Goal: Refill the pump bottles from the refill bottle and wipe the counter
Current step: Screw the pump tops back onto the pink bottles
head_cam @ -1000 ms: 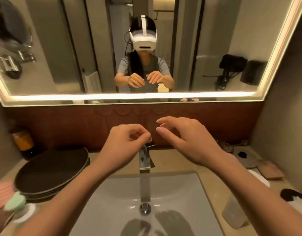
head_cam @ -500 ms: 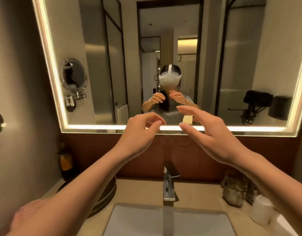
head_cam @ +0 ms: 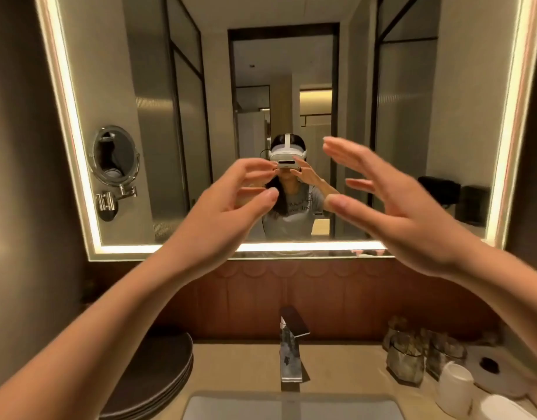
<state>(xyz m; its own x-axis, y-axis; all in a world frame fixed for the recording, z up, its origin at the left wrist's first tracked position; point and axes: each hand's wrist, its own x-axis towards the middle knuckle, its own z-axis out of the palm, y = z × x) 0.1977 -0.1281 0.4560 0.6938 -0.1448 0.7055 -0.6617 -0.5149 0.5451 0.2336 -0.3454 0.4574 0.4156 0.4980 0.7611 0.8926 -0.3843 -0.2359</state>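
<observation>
A bathroom: a backlit mirror (head_cam: pixel 291 122) hangs above a counter (head_cam: pixel 337 368) with sink (head_cam: pixel 291 407) and faucet (head_cam: pixel 290 353).

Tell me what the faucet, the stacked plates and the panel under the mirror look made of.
Faucet: polished metal, probably chrome; it mirrors its surroundings. Stacked plates: dark, dull sheen, possibly ceramic or metal; unclear. Panel: reddish-brown wood or veneer, scalloped relief.

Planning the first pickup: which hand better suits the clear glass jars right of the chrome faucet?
Right, probably: right hand, empty, shares a side with the clear glass jars; left hand opposite.
</observation>
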